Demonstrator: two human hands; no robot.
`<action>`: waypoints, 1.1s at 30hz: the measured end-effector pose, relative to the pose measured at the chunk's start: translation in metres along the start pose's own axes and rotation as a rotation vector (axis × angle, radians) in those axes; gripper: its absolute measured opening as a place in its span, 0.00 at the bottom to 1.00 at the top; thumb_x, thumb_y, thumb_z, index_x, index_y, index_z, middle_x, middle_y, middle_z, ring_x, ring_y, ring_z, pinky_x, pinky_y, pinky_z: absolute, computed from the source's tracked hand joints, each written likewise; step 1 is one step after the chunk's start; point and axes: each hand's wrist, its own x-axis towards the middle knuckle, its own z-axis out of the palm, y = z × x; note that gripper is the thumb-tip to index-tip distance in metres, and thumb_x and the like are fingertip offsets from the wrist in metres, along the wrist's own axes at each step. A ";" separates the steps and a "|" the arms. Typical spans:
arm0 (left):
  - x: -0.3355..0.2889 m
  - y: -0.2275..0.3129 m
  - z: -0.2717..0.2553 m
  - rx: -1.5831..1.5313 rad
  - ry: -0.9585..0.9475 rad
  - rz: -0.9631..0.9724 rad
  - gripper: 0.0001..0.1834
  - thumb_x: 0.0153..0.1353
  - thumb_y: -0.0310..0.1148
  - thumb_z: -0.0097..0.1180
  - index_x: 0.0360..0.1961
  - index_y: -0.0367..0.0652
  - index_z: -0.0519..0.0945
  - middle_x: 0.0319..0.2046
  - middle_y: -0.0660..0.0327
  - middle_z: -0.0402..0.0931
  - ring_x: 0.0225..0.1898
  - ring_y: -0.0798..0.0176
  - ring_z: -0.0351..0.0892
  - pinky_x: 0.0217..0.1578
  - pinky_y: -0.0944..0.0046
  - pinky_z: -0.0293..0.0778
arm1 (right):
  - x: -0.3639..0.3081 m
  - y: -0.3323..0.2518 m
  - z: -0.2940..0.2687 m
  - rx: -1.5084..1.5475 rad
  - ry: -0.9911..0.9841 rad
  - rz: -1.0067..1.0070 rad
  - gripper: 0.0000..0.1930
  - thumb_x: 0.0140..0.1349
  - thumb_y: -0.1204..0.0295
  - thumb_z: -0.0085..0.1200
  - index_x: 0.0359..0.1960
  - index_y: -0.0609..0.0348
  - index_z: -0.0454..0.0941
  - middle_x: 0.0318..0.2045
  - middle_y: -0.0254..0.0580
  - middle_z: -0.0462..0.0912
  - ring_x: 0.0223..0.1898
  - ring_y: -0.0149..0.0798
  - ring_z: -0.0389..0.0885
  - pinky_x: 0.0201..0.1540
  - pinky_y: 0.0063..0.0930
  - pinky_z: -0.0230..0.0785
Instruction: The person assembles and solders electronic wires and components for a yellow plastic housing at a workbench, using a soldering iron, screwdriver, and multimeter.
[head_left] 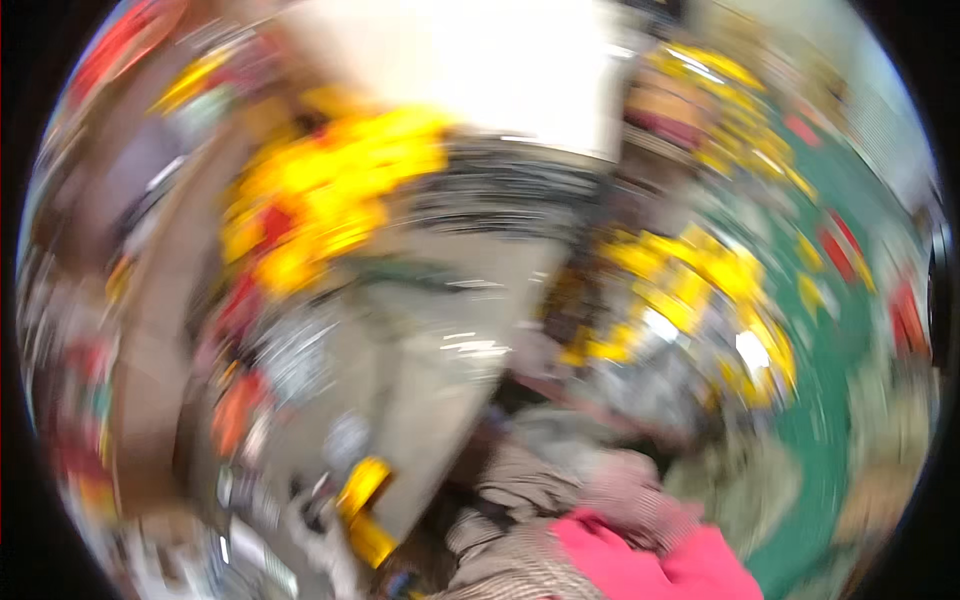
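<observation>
Strong motion blur smears the whole view. At the lower middle are a striped sleeve [520, 490] and bright pink cloth [660, 560]. Just beyond the sleeve lies a pale grey shape [565, 432] that may be my right hand in a glove; its fingers cannot be made out, nor whether it holds anything. My left hand cannot be picked out. Close beyond the grey shape is a heap of yellow and grey pieces [690, 290]. A yellow piece [366, 510] sits at the near end of a grey surface [410, 400].
Another pile of yellow pieces [330, 190] lies at the far left of the grey surface, with a dark ribbed band [510, 185] beside it. A bright white panel [480, 70] stands behind. Green floor [815, 400] stretches along the right, and a brown edge [160, 330] runs down the left.
</observation>
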 end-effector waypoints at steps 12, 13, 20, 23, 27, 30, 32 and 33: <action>-0.006 0.031 0.022 0.040 -0.246 0.108 0.18 0.52 0.33 0.63 0.45 0.40 0.76 0.64 0.48 0.61 0.57 0.42 0.71 0.53 0.49 0.73 | 0.049 0.100 0.045 0.910 -0.251 0.763 0.22 0.66 0.54 0.53 0.42 0.66 0.77 0.35 0.49 0.83 0.32 0.38 0.81 0.37 0.30 0.74; -0.006 0.029 0.021 0.009 -0.272 0.104 0.18 0.52 0.33 0.63 0.45 0.40 0.76 0.64 0.48 0.61 0.57 0.42 0.71 0.53 0.49 0.73 | 0.046 0.078 0.026 0.831 -0.195 0.842 0.22 0.66 0.54 0.53 0.41 0.66 0.78 0.34 0.49 0.83 0.31 0.38 0.81 0.36 0.30 0.74; 0.010 0.022 -0.013 0.081 -0.313 0.046 0.22 0.54 0.37 0.66 0.49 0.43 0.77 0.61 0.46 0.64 0.57 0.43 0.72 0.56 0.51 0.71 | 0.057 -0.192 -0.041 0.100 0.382 1.428 0.26 0.65 0.50 0.54 0.37 0.68 0.79 0.30 0.48 0.83 0.27 0.36 0.81 0.31 0.28 0.73; 0.008 0.023 -0.026 0.053 -0.327 0.075 0.24 0.54 0.39 0.68 0.50 0.43 0.76 0.62 0.46 0.64 0.60 0.46 0.71 0.58 0.52 0.70 | 0.088 -0.265 -0.045 -0.188 0.549 1.619 0.27 0.64 0.49 0.54 0.35 0.68 0.80 0.28 0.48 0.84 0.24 0.36 0.81 0.28 0.27 0.73; -0.015 0.013 -0.072 -0.139 -0.157 0.024 0.26 0.52 0.42 0.70 0.50 0.44 0.77 0.59 0.47 0.70 0.47 0.51 0.81 0.47 0.52 0.77 | 0.136 -0.277 -0.047 -0.428 0.621 1.747 0.31 0.61 0.43 0.56 0.30 0.69 0.81 0.23 0.46 0.83 0.22 0.36 0.81 0.26 0.26 0.72; -0.036 -0.003 -0.109 -0.002 0.024 -0.118 0.15 0.56 0.35 0.66 0.42 0.39 0.80 0.50 0.49 0.76 0.43 0.54 0.82 0.43 0.56 0.79 | 0.180 -0.190 -0.053 -0.694 0.528 1.562 0.26 0.63 0.50 0.55 0.19 0.62 0.78 0.20 0.42 0.81 0.24 0.36 0.80 0.39 0.29 0.73; -0.054 -0.021 -0.142 0.384 0.129 -0.283 0.09 0.57 0.32 0.63 0.36 0.39 0.80 0.43 0.52 0.79 0.42 0.56 0.80 0.42 0.58 0.77 | 0.191 -0.141 -0.048 -0.780 0.707 1.622 0.12 0.62 0.67 0.54 0.28 0.65 0.79 0.27 0.41 0.81 0.29 0.33 0.79 0.37 0.28 0.72; -0.058 -0.022 -0.149 0.572 0.197 -0.417 0.08 0.57 0.32 0.63 0.32 0.39 0.80 0.39 0.53 0.80 0.42 0.58 0.79 0.43 0.59 0.75 | 0.193 -0.117 -0.048 -0.707 0.793 1.649 0.07 0.62 0.73 0.53 0.32 0.65 0.79 0.27 0.39 0.81 0.30 0.32 0.78 0.36 0.26 0.71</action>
